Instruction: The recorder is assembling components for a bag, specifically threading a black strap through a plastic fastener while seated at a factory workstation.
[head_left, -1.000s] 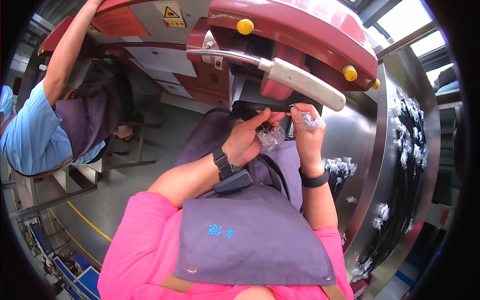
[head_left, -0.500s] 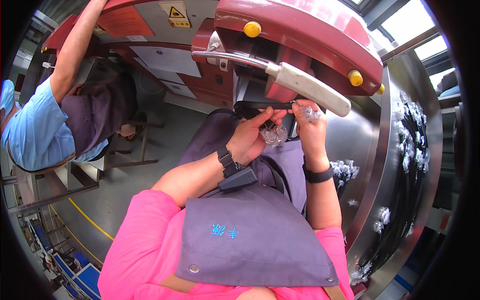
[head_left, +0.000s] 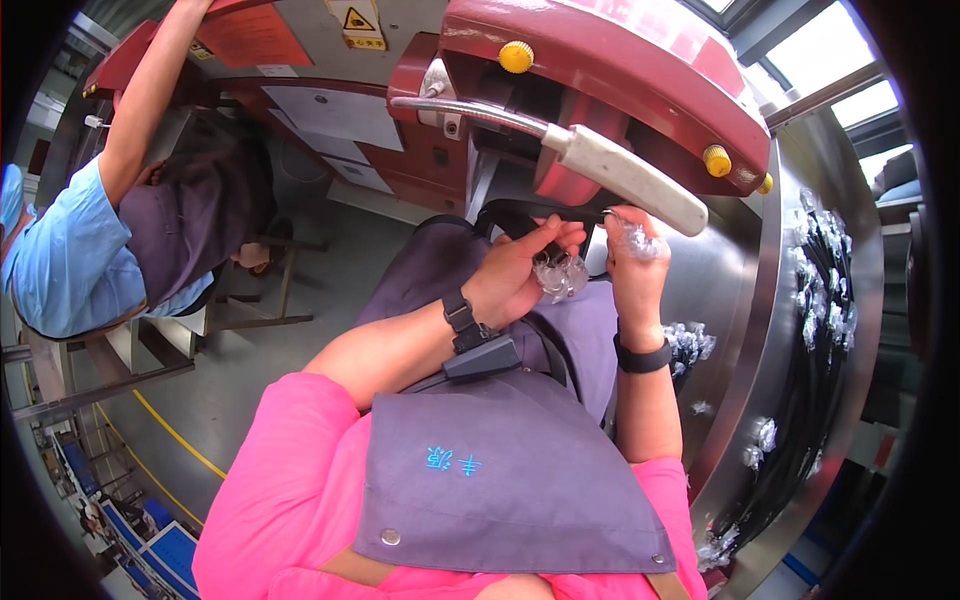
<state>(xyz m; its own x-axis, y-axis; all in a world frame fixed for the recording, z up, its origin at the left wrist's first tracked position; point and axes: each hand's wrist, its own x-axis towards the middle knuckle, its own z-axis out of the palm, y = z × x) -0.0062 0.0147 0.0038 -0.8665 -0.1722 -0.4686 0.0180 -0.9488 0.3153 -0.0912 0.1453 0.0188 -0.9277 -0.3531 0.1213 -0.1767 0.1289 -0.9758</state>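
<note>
Under red press, left hand (head_left: 515,280) grip clamped on clear pieces (head_left: 560,272), right hand (head_left: 632,268) pinching one.

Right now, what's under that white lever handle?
Under the handle the right hand and left hand hold clear crinkly pieces. The machine slot behind them is hidden.

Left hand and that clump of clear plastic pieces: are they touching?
Touching. The head view shows the left hand with its fingers curled around the clump of clear plastic pieces, no gap between them, just below the machine's white lever handle.
</note>
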